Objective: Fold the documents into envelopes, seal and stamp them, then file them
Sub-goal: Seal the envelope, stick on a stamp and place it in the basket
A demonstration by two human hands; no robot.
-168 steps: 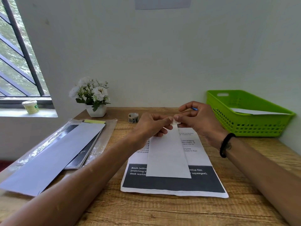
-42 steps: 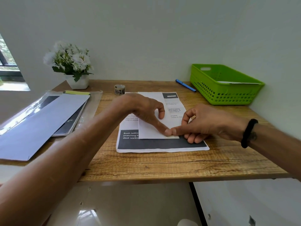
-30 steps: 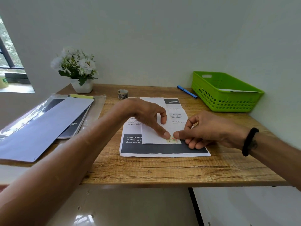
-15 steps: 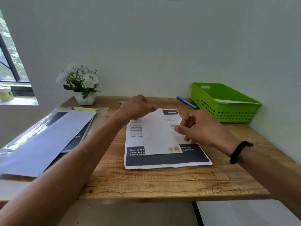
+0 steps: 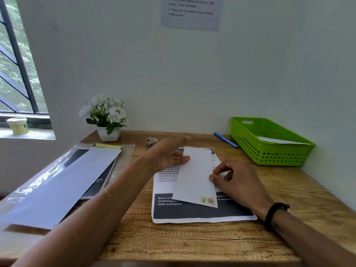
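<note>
A white envelope (image 5: 194,176) with a small coloured stamp (image 5: 207,201) at its near right corner is tilted up over a printed sheet (image 5: 200,213) on the wooden desk (image 5: 192,241). My right hand (image 5: 235,180) pinches the envelope's right edge. My left hand (image 5: 169,153) is open with fingers spread at the envelope's far left edge, its thumb touching the paper. A green basket (image 5: 269,143) at the far right holds one white envelope (image 5: 279,140).
A roll of stamps (image 5: 151,142) and a blue pen (image 5: 225,139) lie at the back of the desk. A potted white flower (image 5: 106,120) stands back left. A clear sleeve with envelopes and documents (image 5: 63,182) covers the left side.
The stamp was pressed onto the envelope's near corner, then both hands lifted off. My right hand took the right edge and raised the envelope; my left hand opened. The camera tilted up.
</note>
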